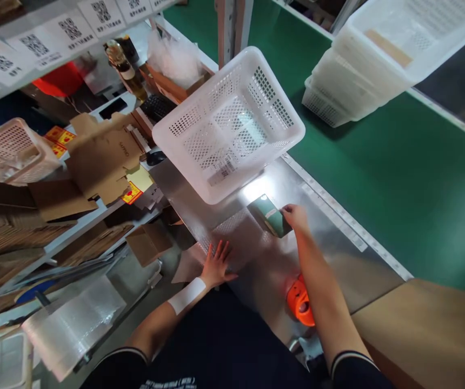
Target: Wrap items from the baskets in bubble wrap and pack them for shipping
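Note:
My right hand (295, 217) grips the near end of a small dark green box (268, 214) that lies on the shiny metal worktop (338, 254). My left hand (217, 263) lies flat with spread fingers on a sheet of bubble wrap (244, 237) on the same worktop, a white band round its wrist. A white perforated basket (228, 121) stands tilted just beyond the box, with a barcode label on its near wall.
An orange tape dispenser (299, 302) sits under my right forearm. A green conveyor belt (398, 162) runs on the right with stacked white baskets (362, 65). Flat cardboard (103, 156), a bubble wrap roll (74, 324) and shelves fill the left. A brown carton (427, 329) is at the right front.

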The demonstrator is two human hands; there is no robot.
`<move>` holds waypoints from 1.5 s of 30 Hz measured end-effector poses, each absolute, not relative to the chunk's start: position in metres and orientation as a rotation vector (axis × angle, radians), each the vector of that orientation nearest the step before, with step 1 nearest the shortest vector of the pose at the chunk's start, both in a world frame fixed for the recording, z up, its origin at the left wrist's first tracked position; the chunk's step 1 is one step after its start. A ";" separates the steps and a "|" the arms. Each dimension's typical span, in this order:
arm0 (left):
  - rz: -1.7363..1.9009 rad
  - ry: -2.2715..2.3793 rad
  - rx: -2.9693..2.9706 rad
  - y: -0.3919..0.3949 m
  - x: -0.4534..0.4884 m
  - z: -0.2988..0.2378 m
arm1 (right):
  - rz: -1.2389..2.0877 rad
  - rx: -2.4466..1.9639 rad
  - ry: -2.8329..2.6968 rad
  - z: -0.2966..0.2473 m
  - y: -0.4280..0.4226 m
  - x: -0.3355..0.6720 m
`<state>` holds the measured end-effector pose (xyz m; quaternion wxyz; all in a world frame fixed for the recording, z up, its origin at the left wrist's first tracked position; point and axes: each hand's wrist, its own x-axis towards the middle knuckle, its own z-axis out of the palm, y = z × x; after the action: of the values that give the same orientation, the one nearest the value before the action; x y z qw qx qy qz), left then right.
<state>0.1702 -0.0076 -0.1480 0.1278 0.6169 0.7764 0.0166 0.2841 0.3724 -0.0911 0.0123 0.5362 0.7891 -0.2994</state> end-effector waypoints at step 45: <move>0.612 2.161 1.810 0.124 0.163 -0.109 | -1.302 1.267 2.770 -0.088 0.257 0.312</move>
<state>0.1626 0.1237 -0.1085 0.1280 0.6223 0.7430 0.2105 0.3120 0.2568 -0.0883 -0.0855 0.3812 0.8331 -0.3915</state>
